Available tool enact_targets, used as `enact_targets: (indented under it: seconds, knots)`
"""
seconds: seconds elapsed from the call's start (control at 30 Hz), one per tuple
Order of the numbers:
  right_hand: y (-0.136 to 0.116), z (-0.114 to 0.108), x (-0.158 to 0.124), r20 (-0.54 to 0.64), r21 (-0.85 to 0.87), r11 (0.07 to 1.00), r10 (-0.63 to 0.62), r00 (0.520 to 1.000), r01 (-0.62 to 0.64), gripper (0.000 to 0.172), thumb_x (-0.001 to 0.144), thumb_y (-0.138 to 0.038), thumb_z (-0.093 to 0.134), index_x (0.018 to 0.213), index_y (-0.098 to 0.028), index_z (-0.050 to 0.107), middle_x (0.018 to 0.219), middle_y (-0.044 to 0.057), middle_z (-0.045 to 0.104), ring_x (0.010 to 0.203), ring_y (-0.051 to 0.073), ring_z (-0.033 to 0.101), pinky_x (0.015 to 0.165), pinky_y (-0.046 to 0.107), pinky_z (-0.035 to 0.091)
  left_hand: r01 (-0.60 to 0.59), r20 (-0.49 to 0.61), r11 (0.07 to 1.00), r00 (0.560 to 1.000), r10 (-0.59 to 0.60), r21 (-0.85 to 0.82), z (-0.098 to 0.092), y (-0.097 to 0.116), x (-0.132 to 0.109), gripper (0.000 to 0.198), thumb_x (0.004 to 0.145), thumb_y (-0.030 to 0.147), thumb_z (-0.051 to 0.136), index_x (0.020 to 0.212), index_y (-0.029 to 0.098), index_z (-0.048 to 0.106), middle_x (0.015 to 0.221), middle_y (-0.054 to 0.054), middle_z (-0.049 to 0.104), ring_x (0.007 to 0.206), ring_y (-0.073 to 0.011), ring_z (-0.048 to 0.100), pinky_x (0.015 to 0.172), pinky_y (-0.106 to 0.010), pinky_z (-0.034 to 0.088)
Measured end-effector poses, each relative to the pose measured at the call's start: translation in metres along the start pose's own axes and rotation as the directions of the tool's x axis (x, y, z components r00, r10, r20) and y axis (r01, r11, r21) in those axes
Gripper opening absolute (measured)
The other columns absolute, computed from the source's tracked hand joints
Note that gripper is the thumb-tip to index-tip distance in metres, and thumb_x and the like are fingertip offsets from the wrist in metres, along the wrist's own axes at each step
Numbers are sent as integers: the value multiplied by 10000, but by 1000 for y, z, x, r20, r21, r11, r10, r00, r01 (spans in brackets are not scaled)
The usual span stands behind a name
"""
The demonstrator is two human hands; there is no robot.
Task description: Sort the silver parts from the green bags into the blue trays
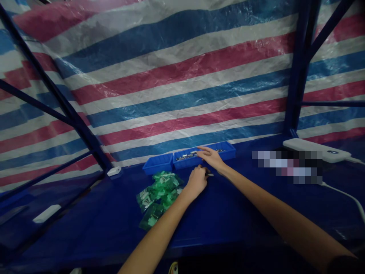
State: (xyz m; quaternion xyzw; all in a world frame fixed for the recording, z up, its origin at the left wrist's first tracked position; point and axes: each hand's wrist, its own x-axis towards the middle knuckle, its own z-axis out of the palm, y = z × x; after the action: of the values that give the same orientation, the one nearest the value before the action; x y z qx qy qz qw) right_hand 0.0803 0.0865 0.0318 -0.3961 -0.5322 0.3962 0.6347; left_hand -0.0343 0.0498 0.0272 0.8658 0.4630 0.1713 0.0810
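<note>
My left hand [199, 179] rests low over the blue table, its fingers curled closed. A small metal piece [211, 174] sticks out at its fingertips; its exact kind is too small to tell. My right hand [211, 156] reaches over a long blue bin [186, 163], fingers stretched out and apart above the small silvery metal parts [185, 156] inside. Just left of my left hand lies a pile of green-tinted clear plastic bags [164, 188] with small pale pieces in them.
A second blue bin [158, 164] stands left of the long one. White devices lie at the left [114, 171] and on the left edge [47, 214]. A white power strip [316, 149] with a cable sits at right. Dark blue frame posts [299, 76] and a striped sheet [182, 83] stand behind.
</note>
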Motion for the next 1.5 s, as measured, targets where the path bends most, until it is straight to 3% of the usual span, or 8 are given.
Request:
enact_targets:
  seconds: [0.2,0.4,0.57,0.77,1.0,1.3,1.4,1.5]
  knots:
    - [0,2,-2,67,-113,984,-129,989,136,237,675,-244,656,905,-216,708,973,42,710,898,192,653,853,345,486,119,-51,978,992,-112,171,-13,1,-5,221,817,131,474,964,183,630,1041,-115,595,993,-238,573,848,-337,435]
    - [2,-3,-7,78,-325,942,-59,995,81,205,732,-344,605,611,-206,696,604,25,684,601,183,637,611,283,488,162,-302,985,938,-171,-56,-16,-7,3,184,846,192,468,985,183,588,1018,-89,590,935,-207,580,809,-315,439]
    - [-4,4,-8,82,-8,971,240,967,-241,256,760,-383,605,647,-169,684,535,14,632,493,119,575,503,216,449,78,-465,904,837,-288,-419,-15,-8,11,154,866,287,457,901,199,578,915,-50,619,866,-181,580,805,-308,430]
    - [0,23,-20,195,359,816,408,892,-452,202,805,-333,593,717,-164,657,671,43,671,591,109,605,596,220,485,-14,-551,828,753,-360,-560,-16,-14,14,143,854,294,474,859,183,566,890,-47,606,868,-171,564,811,-297,417]
    - [-6,28,-20,134,481,758,432,892,-439,174,794,-271,606,654,-169,612,630,18,636,567,97,584,614,216,485,2,-564,807,714,-415,-591,-18,-15,15,156,849,324,490,802,185,542,855,-33,561,852,-166,529,809,-293,398]
    - [-11,15,-14,21,340,887,324,946,-311,150,662,-292,706,727,-158,688,610,3,626,549,90,552,581,220,474,122,-416,826,818,-398,-550,-15,-9,13,302,878,359,416,634,191,476,698,-1,519,724,-151,507,715,-267,387]
    - [-7,9,-10,-42,224,922,333,942,-316,127,629,-268,710,684,-155,697,570,-4,620,516,84,531,539,213,459,196,-300,933,909,-289,-303,-22,-6,9,288,885,328,402,675,187,540,771,-40,580,798,-187,543,759,-305,398]
    - [-4,2,-7,-127,81,957,286,950,-278,107,624,-259,698,621,-153,687,524,-18,604,475,73,507,506,201,440,233,-244,968,948,-205,93,-39,-5,1,236,877,306,419,838,186,618,981,-97,620,1008,-254,527,872,-378,377]
